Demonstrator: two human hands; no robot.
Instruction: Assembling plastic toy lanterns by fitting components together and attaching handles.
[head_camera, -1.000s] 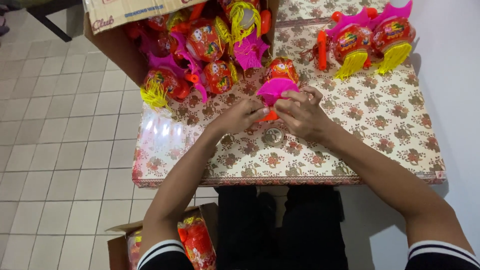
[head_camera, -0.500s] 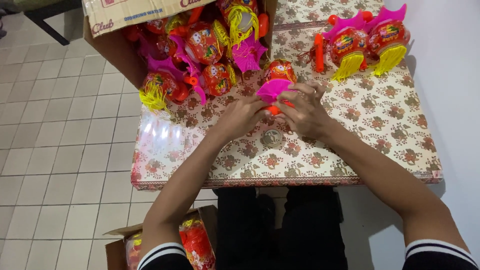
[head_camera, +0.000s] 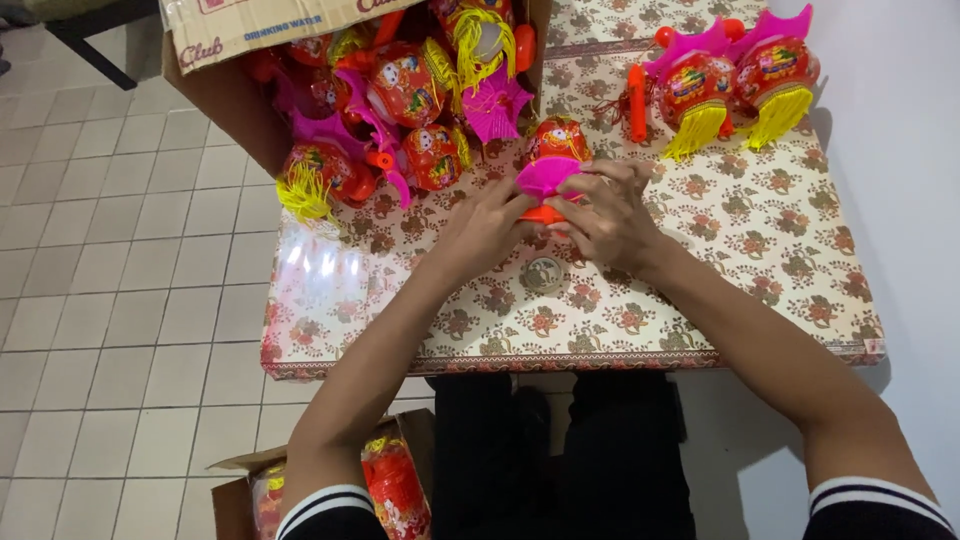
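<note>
The lantern (head_camera: 556, 150) sits mid-table, just beyond both hands, its long axis running away from the person. Its pink cap (head_camera: 546, 178) faces near, pinched between left hand (head_camera: 487, 228) and right hand (head_camera: 605, 215), both closed on it. A tape roll (head_camera: 543, 274) lies just nearer; a box (head_camera: 215, 85) of lanterns stands far left.

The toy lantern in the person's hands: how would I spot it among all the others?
Start at the floral-covered table and find the two hands meeting at its middle. The left hand and right hand both hold one toy lantern, red and round with a pink cap facing the person. The rest spill from the cardboard box, or lie as a pair near the wall.
</note>
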